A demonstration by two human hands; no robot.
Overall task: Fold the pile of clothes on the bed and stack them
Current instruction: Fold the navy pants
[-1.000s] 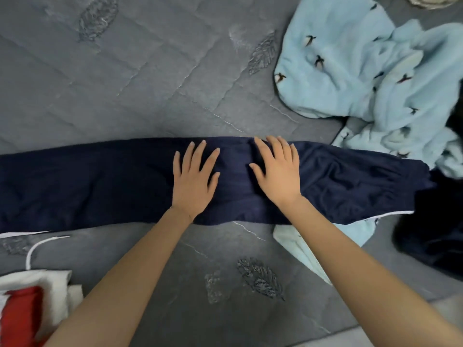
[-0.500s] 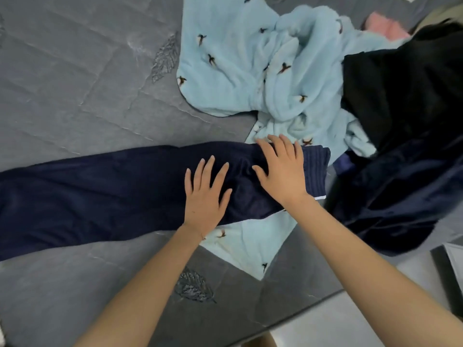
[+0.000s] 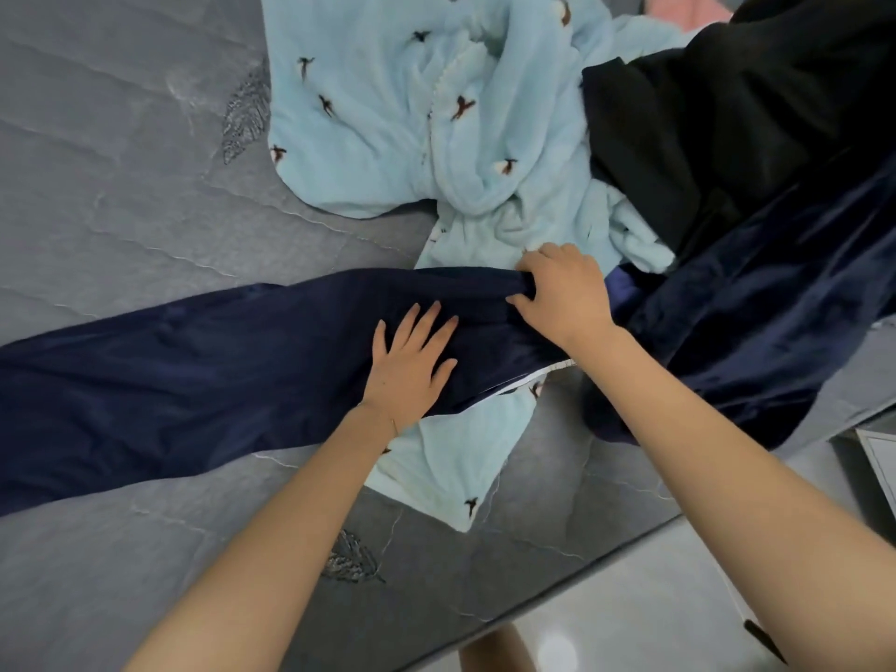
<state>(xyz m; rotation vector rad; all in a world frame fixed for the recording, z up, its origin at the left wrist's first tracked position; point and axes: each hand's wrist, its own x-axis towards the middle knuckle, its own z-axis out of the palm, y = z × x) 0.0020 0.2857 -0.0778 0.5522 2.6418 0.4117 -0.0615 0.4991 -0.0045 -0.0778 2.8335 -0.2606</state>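
A: Head view: what is gripped?
B: The end of the navy trousers [image 3: 194,371] is bunched in the right hand [image 3: 565,298]; the left hand [image 3: 409,366] is pressed flat on them. They are stretched across the bed [image 3: 121,162].
A: What could be spoiled?
B: The light blue fleece [image 3: 388,114] underneath may be dragged along when that end is lifted.
A: Changed?
B: Half a second ago the right hand was spread flat.
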